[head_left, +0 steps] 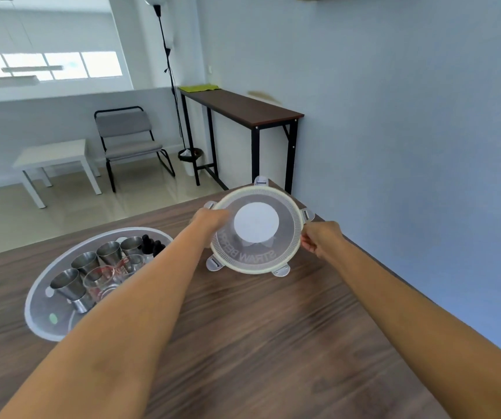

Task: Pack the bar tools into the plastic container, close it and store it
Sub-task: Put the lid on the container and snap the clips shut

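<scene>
Two bare hands up over the wooden table [261, 343], both on one round clear lid [256, 229]. Left hand [209, 220] closed around the lid's left rim, fingers hidden behind the plastic; right hand [321, 238] pinching the right rim between thumb and fingers. Lid tilted up toward the camera, clear of the tabletop, with mirrored lettering along its lower edge, a white disc in the middle and five locking tabs visible around the rim. One round clear container [46, 309] on the table well to the left, open, partly hidden behind the left forearm. Inside it: four steel cups [70, 284] standing close together in a curved row, two clear measuring glasses [101, 278] with red markings just in front of them, and two small dark bottles [152, 244] at the far side; anything more beneath the forearm impossible to tell. Motion blur over the lower table and both arms. Beyond the table, one narrow dark console table [243, 107] on black legs against the blue-grey wall, with one green cloth [199, 88] at its far end. Beside it one black floor lamp [170, 80], then one grey folding chair [131, 140] and one low white side table [52, 158] on the pale floor. Bright window [46, 66] at upper left.
</scene>
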The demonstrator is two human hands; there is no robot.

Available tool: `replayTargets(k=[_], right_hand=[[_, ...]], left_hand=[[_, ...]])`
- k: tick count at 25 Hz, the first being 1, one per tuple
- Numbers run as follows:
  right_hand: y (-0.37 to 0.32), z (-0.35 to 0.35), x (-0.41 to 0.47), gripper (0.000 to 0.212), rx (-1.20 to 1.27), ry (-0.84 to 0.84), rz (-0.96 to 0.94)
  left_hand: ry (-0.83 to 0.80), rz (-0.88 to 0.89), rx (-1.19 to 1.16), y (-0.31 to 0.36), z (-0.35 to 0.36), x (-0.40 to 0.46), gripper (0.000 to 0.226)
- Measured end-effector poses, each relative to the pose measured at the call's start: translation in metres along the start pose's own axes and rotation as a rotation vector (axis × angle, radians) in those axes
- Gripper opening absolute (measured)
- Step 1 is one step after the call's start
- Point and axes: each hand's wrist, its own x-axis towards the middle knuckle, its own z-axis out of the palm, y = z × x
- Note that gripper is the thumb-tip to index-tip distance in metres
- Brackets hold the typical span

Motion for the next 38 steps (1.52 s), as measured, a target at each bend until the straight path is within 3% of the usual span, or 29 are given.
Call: replayTargets(k=[3, 7, 12, 14, 16, 18, 20, 28, 33, 38], right_hand=[[-0.016, -0.007, -0.004, 0.018, 0.068, 0.021, -0.086], [-0.037, -0.018, -0.016, 0.012, 0.318, -0.093, -0.128], [-0.044, -0.025, -0.026, 0.019, 0.673, -0.286, -0.035], [-0.045, -0.024, -0.029, 0.019, 0.703, -0.306, -0.025], [-0.044, -0.020, -0.033, 0.011, 0.631, -0.339, -0.050], [-0.043, -0.012, -0.039, 0.007, 0.534, -0.398, -0.094], [-0.045, 0.001, -0.046, 0.020, 0.471, -0.428, -0.136], [-0.046, 0.077, -0.083, 0.004, 0.253, -0.516, -0.105], [-0.031, 0.121, -0.107, 0.002, 0.054, -0.552, -0.134], [-0.008, 0.146, -0.114, 0.012, -0.120, -0.551, -0.187]], left_hand=[[0.030, 0.056, -0.228, 0.015, -0.002, -0.009, 0.072], [-0.016, 0.082, -0.494, 0.029, -0.013, -0.021, 0.089], [-0.088, 0.054, -0.920, 0.027, -0.036, -0.029, 0.087], [-0.096, 0.065, -0.971, 0.025, -0.048, -0.033, 0.080], [-0.067, 0.099, -0.884, 0.021, -0.059, -0.037, 0.063], [-0.001, 0.127, -0.780, 0.018, -0.070, -0.041, 0.029], [0.062, 0.149, -0.728, 0.012, -0.086, -0.045, 0.014], [0.328, 0.152, -0.505, -0.033, -0.175, -0.053, 0.015], [0.577, 0.049, -0.147, -0.074, -0.217, -0.063, 0.017], [0.632, 0.012, -0.037, -0.106, -0.230, -0.081, 0.020]])
